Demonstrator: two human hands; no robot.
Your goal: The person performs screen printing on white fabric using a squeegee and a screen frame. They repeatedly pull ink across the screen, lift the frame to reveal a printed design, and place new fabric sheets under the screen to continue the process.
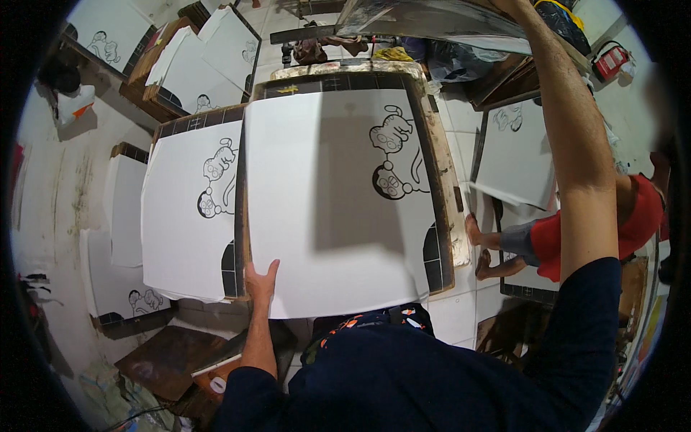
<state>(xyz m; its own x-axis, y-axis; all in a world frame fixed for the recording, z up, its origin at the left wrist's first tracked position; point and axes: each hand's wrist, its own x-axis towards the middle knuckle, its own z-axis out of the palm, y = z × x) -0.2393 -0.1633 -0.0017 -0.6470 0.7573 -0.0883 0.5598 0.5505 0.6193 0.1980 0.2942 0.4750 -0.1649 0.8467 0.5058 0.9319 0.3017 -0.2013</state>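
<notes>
A large white sheet [317, 209] lies on a dark-edged board in front of me, with black outline cartoon animals along its right side. At its lower left corner is my left hand [260, 282], its thumb spread away from the fingers, touching the board's edge. My right arm stretches up to the far right. There my right hand [509, 4], partly cut off by the picture's top edge, grips the rim of a raised, tilted printing screen frame [432, 25]. The screen's shadow falls across the sheet's middle.
Left of the board lies another printed sheet [180, 209] on its own board. More boards with sheets [205, 65] stand at the back left. A person in a red top [551, 245] crouches at the right, beside another printed sheet [515, 158]. A red fire extinguisher [610, 63] stands at the far right.
</notes>
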